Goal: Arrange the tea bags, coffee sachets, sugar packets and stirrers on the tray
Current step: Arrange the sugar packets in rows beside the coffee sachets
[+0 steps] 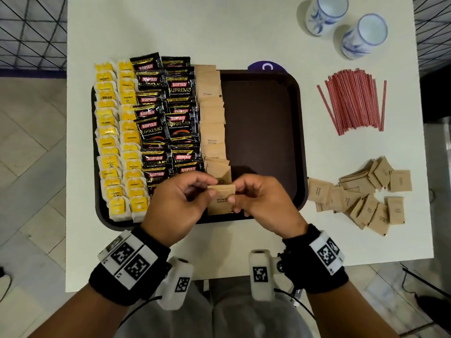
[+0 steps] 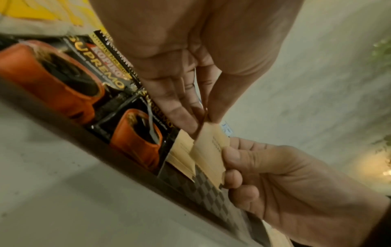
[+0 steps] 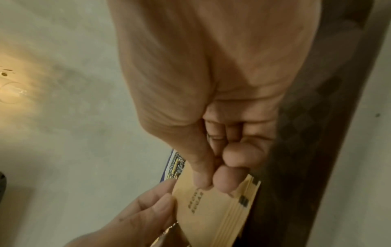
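Both hands hold a small stack of brown sugar packets (image 1: 220,198) just above the tray's near edge. My left hand (image 1: 181,201) pinches the stack's left side and my right hand (image 1: 253,198) grips its right side. The wrist views show the same stack of sugar packets (image 2: 208,153) (image 3: 213,210) between thumbs and fingers. On the dark brown tray (image 1: 263,132), yellow tea bags (image 1: 114,132) fill two left columns, black coffee sachets (image 1: 168,118) two more, and a column of sugar packets (image 1: 211,118) runs beside them. Red stirrers (image 1: 353,101) lie on the table at right.
A loose pile of brown sugar packets (image 1: 363,196) lies on the white table right of the tray. Two blue-and-white cups (image 1: 346,25) stand at the far right corner. A purple round sticker (image 1: 266,65) shows behind the tray. The tray's right half is bare.
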The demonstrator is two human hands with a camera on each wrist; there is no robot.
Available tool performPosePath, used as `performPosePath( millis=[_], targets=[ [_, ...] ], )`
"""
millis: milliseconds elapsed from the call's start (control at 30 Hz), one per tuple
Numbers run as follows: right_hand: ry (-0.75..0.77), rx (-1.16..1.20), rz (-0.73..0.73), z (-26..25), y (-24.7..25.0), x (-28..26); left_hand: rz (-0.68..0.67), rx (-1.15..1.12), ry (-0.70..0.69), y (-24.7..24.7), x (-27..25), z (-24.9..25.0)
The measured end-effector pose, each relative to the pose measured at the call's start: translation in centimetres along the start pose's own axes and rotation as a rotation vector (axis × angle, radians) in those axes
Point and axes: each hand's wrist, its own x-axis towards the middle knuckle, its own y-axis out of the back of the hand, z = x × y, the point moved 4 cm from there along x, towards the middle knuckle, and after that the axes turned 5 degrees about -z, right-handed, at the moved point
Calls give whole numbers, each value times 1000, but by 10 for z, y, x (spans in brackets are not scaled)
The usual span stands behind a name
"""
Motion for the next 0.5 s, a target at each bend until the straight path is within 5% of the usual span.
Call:
performPosePath(
  millis=[167, 500],
  targets=[
    [-106, -30, 76, 12, 12, 7, 164, 407, -149, 23, -2, 12],
    [-115, -128, 155, 7, -1, 13, 240, 380, -94, 39, -3, 9]
  ],
)
